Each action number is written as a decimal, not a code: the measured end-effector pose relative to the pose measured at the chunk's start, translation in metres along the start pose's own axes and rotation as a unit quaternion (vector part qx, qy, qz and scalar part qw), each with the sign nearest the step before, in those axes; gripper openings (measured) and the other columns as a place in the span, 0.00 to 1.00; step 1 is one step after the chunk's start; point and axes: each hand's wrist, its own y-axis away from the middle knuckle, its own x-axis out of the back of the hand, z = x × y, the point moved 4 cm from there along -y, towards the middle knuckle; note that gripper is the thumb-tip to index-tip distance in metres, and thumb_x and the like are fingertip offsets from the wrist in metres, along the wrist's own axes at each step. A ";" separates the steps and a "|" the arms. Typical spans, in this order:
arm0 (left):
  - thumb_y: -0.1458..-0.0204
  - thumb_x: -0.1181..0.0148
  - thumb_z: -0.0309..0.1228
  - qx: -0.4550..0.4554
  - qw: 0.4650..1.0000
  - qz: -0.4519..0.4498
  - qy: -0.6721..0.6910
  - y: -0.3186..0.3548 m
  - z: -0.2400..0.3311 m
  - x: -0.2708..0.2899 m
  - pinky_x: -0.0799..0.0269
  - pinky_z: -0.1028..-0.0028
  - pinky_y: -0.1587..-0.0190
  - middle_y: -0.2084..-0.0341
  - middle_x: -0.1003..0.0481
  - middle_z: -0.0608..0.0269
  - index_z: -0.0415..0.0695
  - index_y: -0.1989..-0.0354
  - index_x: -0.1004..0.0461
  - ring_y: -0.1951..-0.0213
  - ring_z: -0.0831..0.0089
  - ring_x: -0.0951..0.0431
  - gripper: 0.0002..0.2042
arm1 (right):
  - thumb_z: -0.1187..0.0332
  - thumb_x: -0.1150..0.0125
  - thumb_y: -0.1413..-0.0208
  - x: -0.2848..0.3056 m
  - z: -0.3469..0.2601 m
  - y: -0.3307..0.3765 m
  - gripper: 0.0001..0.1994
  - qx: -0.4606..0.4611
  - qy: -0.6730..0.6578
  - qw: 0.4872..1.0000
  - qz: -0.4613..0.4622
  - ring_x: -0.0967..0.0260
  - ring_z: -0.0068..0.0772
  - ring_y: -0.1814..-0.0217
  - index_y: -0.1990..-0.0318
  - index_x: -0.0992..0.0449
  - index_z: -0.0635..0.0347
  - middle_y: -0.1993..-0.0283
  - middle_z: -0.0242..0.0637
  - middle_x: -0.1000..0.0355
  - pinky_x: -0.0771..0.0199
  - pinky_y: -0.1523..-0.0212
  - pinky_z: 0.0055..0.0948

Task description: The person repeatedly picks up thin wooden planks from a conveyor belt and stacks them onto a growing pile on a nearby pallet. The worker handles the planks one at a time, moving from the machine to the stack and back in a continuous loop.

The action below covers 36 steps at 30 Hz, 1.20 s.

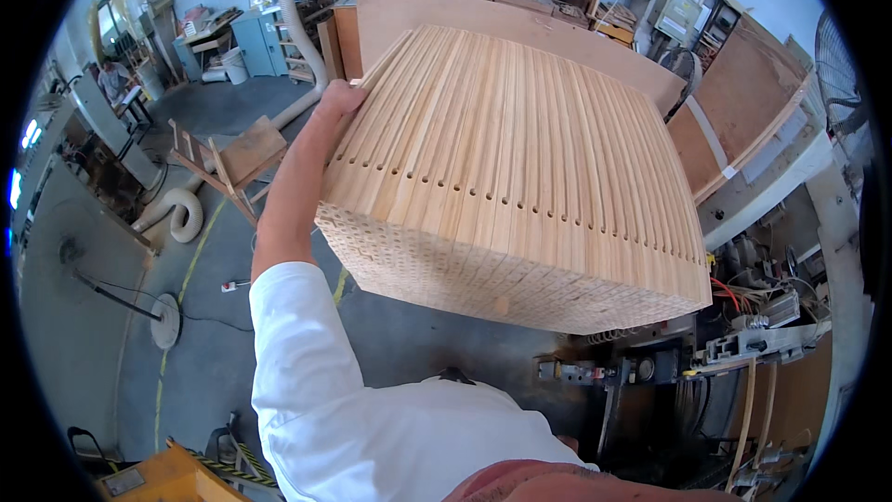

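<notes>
Bundle: a large stack of pale wooden slats (520, 177) is held up at chest height, tilted, with a row of drilled holes across its top face.
Left hand (336, 100): the far left corner of the stack is gripped, fingers closed over its edge, the arm in a white sleeve (307, 363).
Right hand: hidden behind the stack; its grip cannot be told.
Behind: a plywood sheet (520, 28) lies just beyond the stack.
Floor: a grey hose (177, 214) and a wooden frame (232, 163) are seen at left.
</notes>
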 end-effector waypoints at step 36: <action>0.41 0.50 0.37 -0.359 0.756 0.093 -0.539 -0.179 0.053 -0.004 0.23 0.61 0.61 0.65 0.20 0.54 0.44 0.59 0.22 0.62 0.61 0.19 0.13 | 0.65 0.42 0.46 0.059 -0.122 0.050 0.08 -0.310 -0.261 0.897 0.178 0.28 0.51 0.63 0.66 0.23 0.60 0.67 0.47 0.25 0.28 0.59 0.46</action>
